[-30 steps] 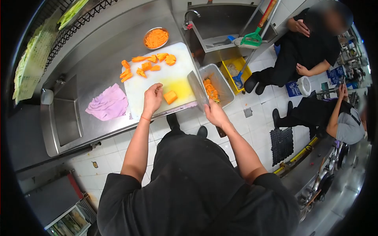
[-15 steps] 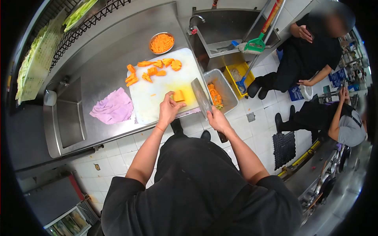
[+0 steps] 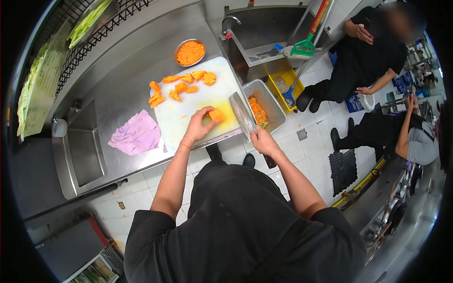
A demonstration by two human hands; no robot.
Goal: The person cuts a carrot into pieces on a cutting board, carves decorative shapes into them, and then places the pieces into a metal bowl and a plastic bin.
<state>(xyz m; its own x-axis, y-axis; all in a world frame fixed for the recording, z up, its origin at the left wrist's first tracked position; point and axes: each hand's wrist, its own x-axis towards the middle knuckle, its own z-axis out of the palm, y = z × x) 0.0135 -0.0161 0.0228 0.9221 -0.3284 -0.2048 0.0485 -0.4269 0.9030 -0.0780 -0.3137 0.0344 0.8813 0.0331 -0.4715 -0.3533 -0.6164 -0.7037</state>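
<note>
Pictured nearby: a rumpled lilac cloth (image 3: 136,133) lying on the worktop (image 3: 120,99), a tap (image 3: 231,19) over a steel sink (image 3: 258,62), a green-headed brush (image 3: 304,47), a yellow bucket (image 3: 274,89) on white floor tiles (image 3: 314,160), a black mat (image 3: 343,172), a person in black (image 3: 370,61) and a person in a grey top (image 3: 421,147).
</note>
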